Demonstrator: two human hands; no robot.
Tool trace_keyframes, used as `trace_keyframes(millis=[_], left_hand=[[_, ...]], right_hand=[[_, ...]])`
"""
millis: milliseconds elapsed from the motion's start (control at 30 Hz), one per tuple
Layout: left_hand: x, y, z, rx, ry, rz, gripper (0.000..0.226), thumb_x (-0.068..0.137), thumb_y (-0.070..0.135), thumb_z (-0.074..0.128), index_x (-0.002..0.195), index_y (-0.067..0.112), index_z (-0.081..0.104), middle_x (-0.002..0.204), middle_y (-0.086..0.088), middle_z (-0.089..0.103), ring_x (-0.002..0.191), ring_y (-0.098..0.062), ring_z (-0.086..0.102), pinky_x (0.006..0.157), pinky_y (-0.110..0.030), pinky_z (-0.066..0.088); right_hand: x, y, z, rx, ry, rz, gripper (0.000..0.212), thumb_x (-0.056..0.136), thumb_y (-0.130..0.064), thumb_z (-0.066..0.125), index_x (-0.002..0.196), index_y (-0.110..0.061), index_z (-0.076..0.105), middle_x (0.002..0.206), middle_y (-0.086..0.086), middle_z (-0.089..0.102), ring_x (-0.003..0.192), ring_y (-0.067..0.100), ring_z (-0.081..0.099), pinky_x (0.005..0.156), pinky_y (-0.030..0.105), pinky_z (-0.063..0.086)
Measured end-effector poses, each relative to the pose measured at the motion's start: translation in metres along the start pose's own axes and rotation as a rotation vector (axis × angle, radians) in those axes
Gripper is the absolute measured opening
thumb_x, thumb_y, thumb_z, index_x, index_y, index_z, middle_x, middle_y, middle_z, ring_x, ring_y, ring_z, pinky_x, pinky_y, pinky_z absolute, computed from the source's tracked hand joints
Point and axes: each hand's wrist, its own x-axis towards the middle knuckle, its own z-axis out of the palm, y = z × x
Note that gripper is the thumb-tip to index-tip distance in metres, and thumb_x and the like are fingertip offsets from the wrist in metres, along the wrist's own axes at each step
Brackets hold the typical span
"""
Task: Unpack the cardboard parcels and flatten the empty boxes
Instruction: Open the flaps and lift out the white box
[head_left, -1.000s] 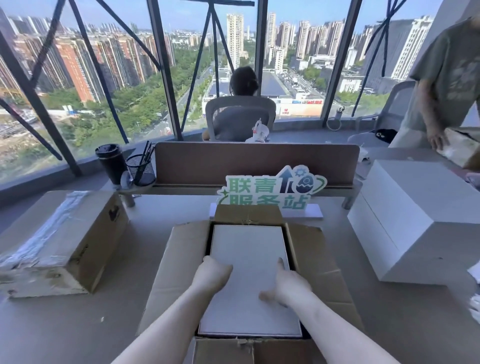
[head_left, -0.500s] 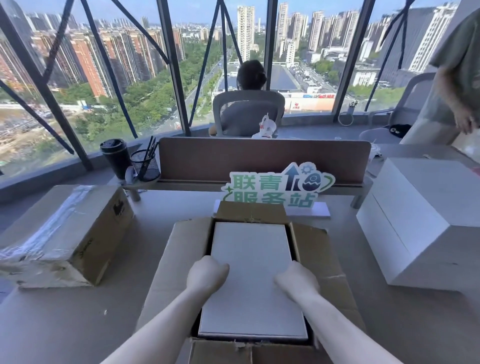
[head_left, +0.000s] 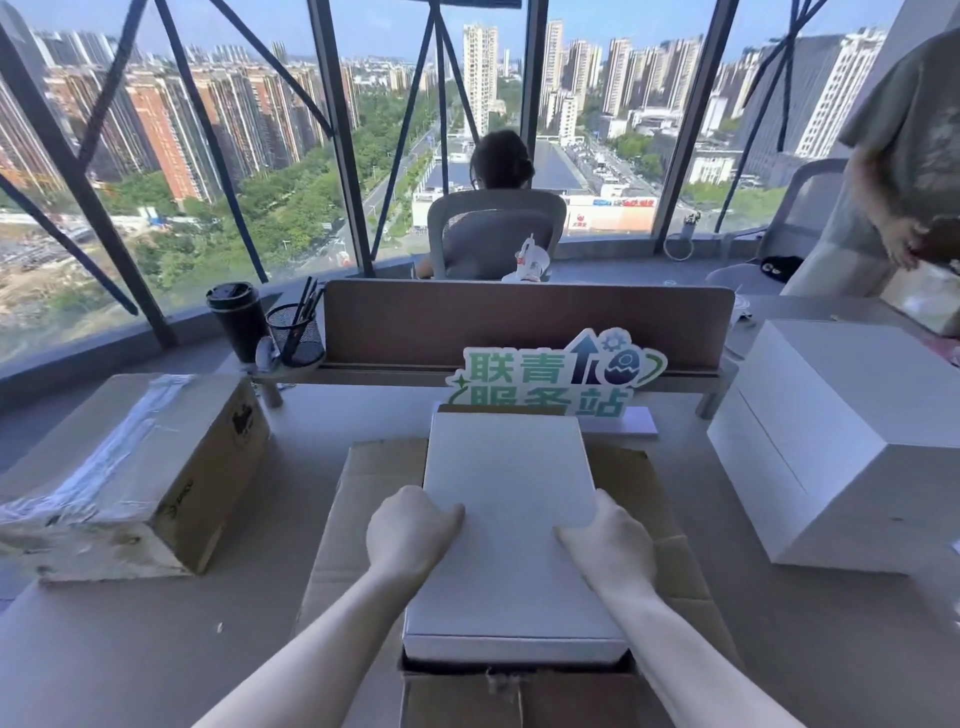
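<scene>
Head view only: left hand and right hand clamp opposite long edges of a flat white rectangular box, fingers curled over its sides. Below both hands, the open brown cardboard parcel, flaps splayed. Left of the left hand, a taped brown carton.

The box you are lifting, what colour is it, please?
Plain white box, clearest in the head view.

Inner box showing plain white; open carton showing brown (sealed carton likewise); sign showing green lettering.
</scene>
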Motion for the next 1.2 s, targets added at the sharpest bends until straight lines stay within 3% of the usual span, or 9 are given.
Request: trace_keyframes(millis=[167,267,367,467,600,800,933,1100,1200], left_hand=[[-0.008,-0.001,-0.022,-0.061,0.064,0.087,0.033,0.079,0.045,0.062,0.069,0.015,0.057,0.073,-0.002,0.065,0.075,-0.028,0.062,0.054,-0.030,0.037],[-0.012,0.009,-0.047,-0.109,0.139,0.170,0.037,0.080,0.042,0.064,0.060,0.012,0.055,0.062,-0.001,0.061,0.068,-0.026,0.060,0.053,-0.029,0.038],[-0.013,0.026,-0.069,-0.135,0.179,0.255,0.035,0.082,0.042,0.064,0.064,0.013,0.062,0.060,0.001,0.061,0.067,-0.024,0.059,0.059,-0.030,0.042],[-0.014,0.045,-0.082,-0.177,0.162,0.314,0.030,0.085,0.045,0.062,0.076,0.017,0.068,0.068,0.002,0.067,0.075,-0.025,0.063,0.065,-0.031,0.046],[-0.025,0.084,-0.087,-0.256,0.143,0.398,0.024,0.086,0.045,0.064,0.100,0.027,0.074,0.091,0.005,0.073,0.091,-0.022,0.066,0.074,-0.032,0.049],[-0.048,0.192,-0.067,-0.316,0.207,0.500,0.026,0.087,0.043,0.066,0.106,0.028,0.074,0.097,0.005,0.073,0.096,-0.023,0.065,0.073,-0.031,0.045],[-0.065,0.279,-0.029,-0.349,0.212,0.512,0.025,0.087,0.044,0.065,0.101,0.025,0.074,0.092,0.004,0.073,0.092,-0.023,0.066,0.070,-0.031,0.044],[-0.072,0.383,0.021,-0.368,0.174,0.459,0.027,0.084,0.046,0.063,0.086,0.021,0.074,0.076,0.006,0.071,0.080,-0.022,0.067,0.072,-0.032,0.053],[-0.066,0.435,0.045,-0.376,0.161,0.446,0.032,0.083,0.048,0.063,0.089,0.018,0.073,0.079,0.003,0.073,0.079,-0.023,0.068,0.074,-0.034,0.056]], right_hand=[[-0.015,-0.016,-0.028,0.055,0.038,-0.034,0.015,0.075,-0.031,0.068,0.084,-0.027,0.058,0.080,-0.007,0.068,0.083,0.026,0.065,0.059,0.030,0.039],[-0.028,-0.031,-0.052,0.102,0.067,-0.057,0.012,0.076,-0.033,0.068,0.085,-0.028,0.062,0.081,-0.010,0.070,0.081,0.022,0.065,0.059,0.029,0.040],[-0.036,-0.043,-0.079,0.128,0.117,-0.065,0.007,0.078,-0.034,0.067,0.081,-0.035,0.060,0.075,-0.017,0.069,0.076,0.016,0.064,0.059,0.029,0.045],[-0.040,-0.049,-0.103,0.125,0.166,-0.063,0.027,0.078,-0.035,0.064,0.104,-0.039,0.063,0.093,-0.020,0.073,0.085,0.013,0.067,0.068,0.032,0.053],[-0.038,-0.043,-0.145,0.151,0.248,-0.071,0.049,0.084,-0.031,0.068,0.132,-0.034,0.058,0.114,-0.017,0.070,0.109,0.014,0.065,0.083,0.031,0.052],[0.003,0.005,-0.233,0.162,0.338,-0.066,0.054,0.083,-0.029,0.072,0.135,-0.025,0.059,0.128,0.000,0.067,0.122,0.021,0.060,0.092,0.031,0.047],[0.050,0.058,-0.305,0.123,0.377,-0.063,0.049,0.078,-0.033,0.071,0.118,-0.006,0.062,0.115,0.017,0.067,0.111,0.030,0.063,0.088,0.039,0.052],[0.109,0.113,-0.395,0.071,0.352,-0.110,0.025,0.076,-0.036,0.069,0.101,-0.031,0.072,0.087,-0.004,0.074,0.085,0.019,0.068,0.068,0.032,0.050],[0.151,0.140,-0.435,0.073,0.319,-0.128,0.032,0.068,-0.043,0.066,0.099,-0.037,0.072,0.085,-0.013,0.074,0.081,0.015,0.069,0.070,0.034,0.056]])
